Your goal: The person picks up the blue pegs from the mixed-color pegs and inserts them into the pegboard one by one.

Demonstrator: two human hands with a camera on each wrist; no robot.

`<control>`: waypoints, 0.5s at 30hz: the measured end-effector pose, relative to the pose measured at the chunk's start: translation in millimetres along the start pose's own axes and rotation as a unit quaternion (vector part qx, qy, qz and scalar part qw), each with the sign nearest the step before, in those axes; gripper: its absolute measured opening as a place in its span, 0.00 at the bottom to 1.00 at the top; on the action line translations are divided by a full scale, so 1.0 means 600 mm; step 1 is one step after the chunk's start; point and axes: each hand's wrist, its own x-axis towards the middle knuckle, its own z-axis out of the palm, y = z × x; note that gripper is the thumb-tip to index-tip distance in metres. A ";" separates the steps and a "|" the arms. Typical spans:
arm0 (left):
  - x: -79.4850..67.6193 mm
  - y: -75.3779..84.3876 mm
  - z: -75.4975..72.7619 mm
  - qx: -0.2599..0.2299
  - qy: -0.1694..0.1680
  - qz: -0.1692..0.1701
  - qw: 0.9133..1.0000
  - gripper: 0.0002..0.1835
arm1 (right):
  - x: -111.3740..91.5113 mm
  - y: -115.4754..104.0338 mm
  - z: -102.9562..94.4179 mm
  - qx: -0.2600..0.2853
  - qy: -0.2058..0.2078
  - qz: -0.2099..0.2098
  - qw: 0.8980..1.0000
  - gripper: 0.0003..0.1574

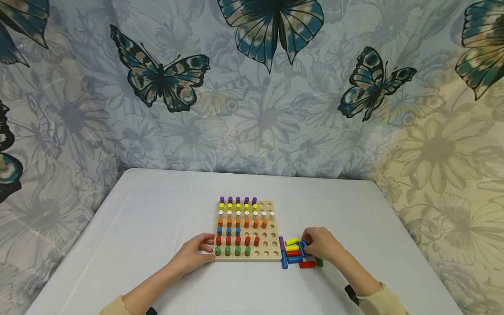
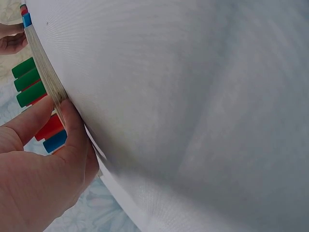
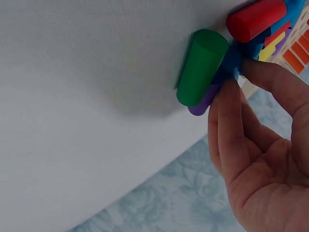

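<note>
A wooden pegboard (image 1: pixel 252 259) lies on the table with rows of purple, yellow, white, orange, blue, red and green pegs standing in it. My left hand (image 1: pixel 192 254) grips its near left corner, thumb and fingers against the wooden edge in the left wrist view. To the board's right lies a loose pile of pegs, where my right hand (image 1: pixel 323 244) pinches a blue peg (image 3: pixel 231 63) between thumb and fingertips. Beside those fingertips in the right wrist view lie a green peg (image 3: pixel 202 67), a red peg (image 3: pixel 256 20) and a partly hidden purple peg (image 3: pixel 198 108).
Blue pegs (image 1: pixel 284 260), yellow pegs (image 1: pixel 292 241) and red pegs (image 1: pixel 307 264) lie close against the board's right side. Bare holes (image 1: pixel 275 253) show toward the board's right. White cloth (image 1: pixel 177 192) covers the table, and a butterfly-patterned wall covering (image 1: pixel 252 131) stands behind it.
</note>
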 end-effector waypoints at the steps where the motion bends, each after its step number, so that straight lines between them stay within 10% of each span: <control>1: 0.000 0.000 0.000 0.001 0.000 0.001 1.000 0.32 | 0.000 0.000 0.001 0.000 0.001 0.001 1.000 0.10; 15: 0.002 -0.004 0.000 0.001 -0.004 0.006 1.000 0.32 | -0.002 0.009 0.008 0.036 0.027 0.015 0.999 0.12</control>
